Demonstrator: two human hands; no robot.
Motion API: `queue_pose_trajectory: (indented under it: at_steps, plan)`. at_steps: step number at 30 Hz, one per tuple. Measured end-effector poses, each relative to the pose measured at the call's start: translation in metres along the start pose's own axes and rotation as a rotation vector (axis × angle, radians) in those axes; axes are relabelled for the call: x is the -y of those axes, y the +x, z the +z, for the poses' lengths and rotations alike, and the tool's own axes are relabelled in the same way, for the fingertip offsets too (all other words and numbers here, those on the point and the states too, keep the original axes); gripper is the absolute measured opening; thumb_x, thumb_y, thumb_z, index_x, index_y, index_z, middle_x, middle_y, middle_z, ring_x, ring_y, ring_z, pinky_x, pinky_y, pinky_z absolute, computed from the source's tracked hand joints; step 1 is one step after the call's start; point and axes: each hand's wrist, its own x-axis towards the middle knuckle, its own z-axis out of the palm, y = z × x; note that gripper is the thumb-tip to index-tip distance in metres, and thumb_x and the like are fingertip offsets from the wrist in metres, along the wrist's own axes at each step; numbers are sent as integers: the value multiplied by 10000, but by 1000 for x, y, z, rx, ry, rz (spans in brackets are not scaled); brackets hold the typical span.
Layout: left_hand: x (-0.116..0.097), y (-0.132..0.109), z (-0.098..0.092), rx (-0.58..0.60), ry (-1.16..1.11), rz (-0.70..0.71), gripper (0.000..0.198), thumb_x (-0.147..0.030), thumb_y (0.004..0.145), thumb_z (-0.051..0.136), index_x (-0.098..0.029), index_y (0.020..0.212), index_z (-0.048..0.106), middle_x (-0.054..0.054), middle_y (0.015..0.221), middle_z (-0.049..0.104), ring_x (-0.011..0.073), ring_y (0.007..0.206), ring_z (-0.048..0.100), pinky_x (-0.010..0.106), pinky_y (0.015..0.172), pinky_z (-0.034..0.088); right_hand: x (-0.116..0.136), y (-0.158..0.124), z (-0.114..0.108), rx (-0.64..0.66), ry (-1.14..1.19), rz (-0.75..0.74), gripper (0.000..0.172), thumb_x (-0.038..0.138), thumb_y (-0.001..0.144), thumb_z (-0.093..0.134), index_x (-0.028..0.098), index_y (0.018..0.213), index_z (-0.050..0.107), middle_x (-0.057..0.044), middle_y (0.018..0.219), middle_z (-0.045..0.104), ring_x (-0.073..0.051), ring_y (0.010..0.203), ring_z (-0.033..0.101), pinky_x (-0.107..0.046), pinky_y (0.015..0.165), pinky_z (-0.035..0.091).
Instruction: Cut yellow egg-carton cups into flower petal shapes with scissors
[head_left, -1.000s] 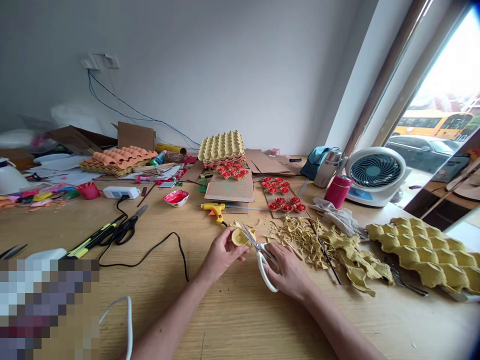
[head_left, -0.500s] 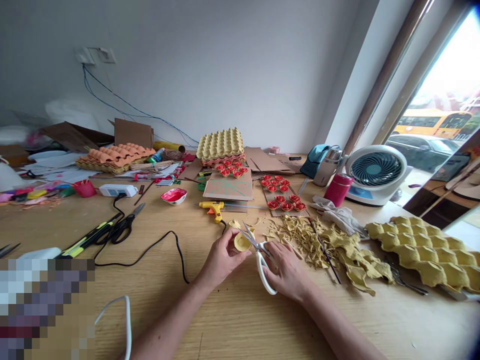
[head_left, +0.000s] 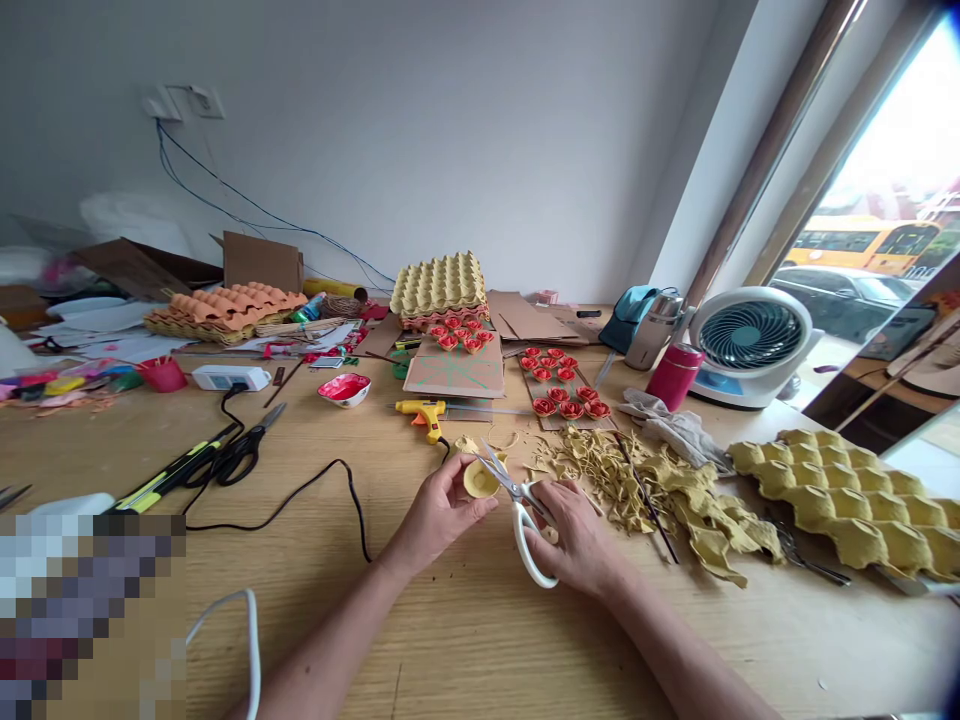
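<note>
Between the fingers and thumb of my left hand [head_left: 441, 513] is a small round yellow egg-carton cup [head_left: 481, 479], its hollow side facing me. My right hand [head_left: 574, 535] is closed around white-handled scissors [head_left: 534, 550]. The scissor blades are parted and lie at the cup's upper right edge. Just behind the cup, more yellow carton pieces [head_left: 466, 445] rest on the table. A heap of yellow carton scraps [head_left: 607, 470] spreads to the right of my right hand.
A yellow glue gun [head_left: 425, 415] lies beyond my hands, its black cord curving left. Red paper flowers [head_left: 556, 397] sit on cardboard behind the scraps. A yellow egg tray [head_left: 847, 500] is at right, a fan [head_left: 752, 340] behind it. Black scissors [head_left: 240, 450] lie left.
The whole view has shifted slightly, so the table things appear a little further left. My hands, the cup and the scissors keep nearly the same positions relative to each other.
</note>
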Motion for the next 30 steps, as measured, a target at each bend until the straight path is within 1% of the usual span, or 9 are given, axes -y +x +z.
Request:
queue_pose_trajectory:
  at_steps: [3, 8, 12, 17, 20, 23, 30]
  plan:
    - [-2, -1, -1, 12, -36, -52, 439, -335, 720, 790, -194, 1068, 564, 32, 958, 665, 166, 785, 628, 229, 578, 532, 2, 0, -2, 3, 6, -4, 218, 297, 876, 535, 229, 734, 384, 0, 713, 537, -176, 689, 491, -337, 747, 356]
    - [-3, 0, -4, 18, -59, -61, 430, -331, 737, 782, -179, 1088, 585, 58, 986, 678, 175, 820, 639, 223, 581, 541, 2, 0, -5, 3, 9, 9, 226, 294, 871, 552, 227, 731, 389, 10, 694, 531, -167, 677, 483, -325, 737, 352]
    - [-4, 0, -5, 43, -73, -59, 431, -342, 751, 773, -160, 1097, 592, 60, 942, 678, 171, 804, 636, 236, 602, 549, -1, -1, -4, -7, 21, -5, 228, 285, 860, 568, 224, 723, 397, 16, 685, 530, -156, 661, 467, -314, 721, 343]
    - [-2, 1, -8, 40, -116, -54, 532, -340, 757, 776, -166, 1187, 516, 53, 947, 671, 161, 774, 648, 250, 617, 550, -2, -2, -4, -9, 21, -5, 231, 239, 860, 561, 223, 721, 376, 28, 674, 511, -147, 646, 446, -305, 715, 330]
    - [-1, 2, -8, 32, -121, -46, 510, -347, 757, 773, -167, 1152, 505, 51, 951, 661, 158, 764, 646, 249, 610, 542, -1, -2, -5, -5, 13, -14, 232, 234, 875, 540, 223, 725, 365, 26, 679, 502, -147, 640, 433, -308, 715, 329]
    - [0, 3, -10, 48, -101, -23, 471, -337, 758, 768, -169, 1113, 509, 38, 928, 648, 149, 747, 636, 245, 605, 536, -1, -2, -5, 3, -11, -15, 214, 240, 886, 524, 222, 735, 373, 22, 688, 501, -149, 641, 431, -312, 719, 332]
    - [-1, 4, -9, 112, -23, 18, 353, -278, 773, 735, -178, 1024, 507, -10, 827, 609, 103, 662, 571, 227, 607, 506, -7, -1, -2, -12, -96, -47, 160, 287, 883, 515, 216, 781, 415, 5, 729, 537, -167, 681, 489, -336, 759, 326]
